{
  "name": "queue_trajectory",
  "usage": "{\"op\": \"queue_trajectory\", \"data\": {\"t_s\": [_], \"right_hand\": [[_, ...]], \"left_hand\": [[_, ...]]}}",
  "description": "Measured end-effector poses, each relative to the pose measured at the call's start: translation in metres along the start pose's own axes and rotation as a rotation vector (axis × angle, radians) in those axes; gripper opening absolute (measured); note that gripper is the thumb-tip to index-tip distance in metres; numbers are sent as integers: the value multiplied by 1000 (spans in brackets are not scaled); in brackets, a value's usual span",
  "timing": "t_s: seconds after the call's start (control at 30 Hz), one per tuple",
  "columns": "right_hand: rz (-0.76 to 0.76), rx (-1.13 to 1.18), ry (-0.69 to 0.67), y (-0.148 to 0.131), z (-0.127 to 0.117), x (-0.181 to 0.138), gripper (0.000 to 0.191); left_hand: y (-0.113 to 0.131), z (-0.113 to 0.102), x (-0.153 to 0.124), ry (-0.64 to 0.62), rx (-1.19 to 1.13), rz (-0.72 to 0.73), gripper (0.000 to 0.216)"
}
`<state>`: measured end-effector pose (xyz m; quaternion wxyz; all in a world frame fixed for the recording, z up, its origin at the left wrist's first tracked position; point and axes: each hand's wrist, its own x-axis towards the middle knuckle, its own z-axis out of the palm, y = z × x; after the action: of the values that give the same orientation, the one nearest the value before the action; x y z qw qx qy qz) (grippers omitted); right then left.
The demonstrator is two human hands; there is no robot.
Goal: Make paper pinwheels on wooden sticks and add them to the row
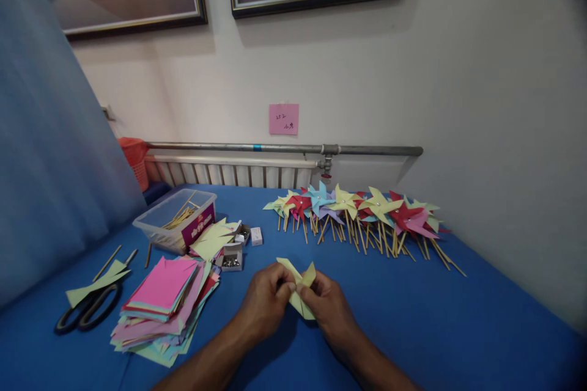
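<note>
A pale yellow paper pinwheel (pixel 302 305), partly folded, is held between both hands above the blue tabletop. My left hand (pixel 268 296) pinches it near the middle from the left. From the right, my right hand (pixel 328 302) grips it with the thumb close to the centre and one point of paper standing up. Whether a pin is in the fingers is hidden. Left of my left hand are a small open box of metal thumbtacks (pixel 232 258) and a stack of coloured paper squares (pixel 162 287) with pink on top.
Finished pinwheels (pixel 378 204) on sticks lie in a row at the back right. A clear plastic tub (pixel 158 220) of sticks stands at the back left. Black-handled scissors (pixel 92 311) lie under a green paper scrap (pixel 94 287). A radiator (pixel 220 174) lines the wall.
</note>
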<state>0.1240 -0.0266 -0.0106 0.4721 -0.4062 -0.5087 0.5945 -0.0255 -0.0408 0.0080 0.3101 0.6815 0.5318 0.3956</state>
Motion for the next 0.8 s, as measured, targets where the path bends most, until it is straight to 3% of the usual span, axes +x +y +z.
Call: {"op": "queue_trajectory", "data": {"t_s": [0.27, 0.53, 0.8], "right_hand": [[-9, -22, 15, 6, -3, 3, 25], [-23, 91, -18, 15, -4, 8, 42], [-22, 115, 16, 11, -3, 7, 37]], "left_hand": [[2, 0, 0, 18, -1, -4, 12], [1, -1, 1, 37, -63, -30, 10], [4, 1, 1, 48, -119, -47, 8]]}}
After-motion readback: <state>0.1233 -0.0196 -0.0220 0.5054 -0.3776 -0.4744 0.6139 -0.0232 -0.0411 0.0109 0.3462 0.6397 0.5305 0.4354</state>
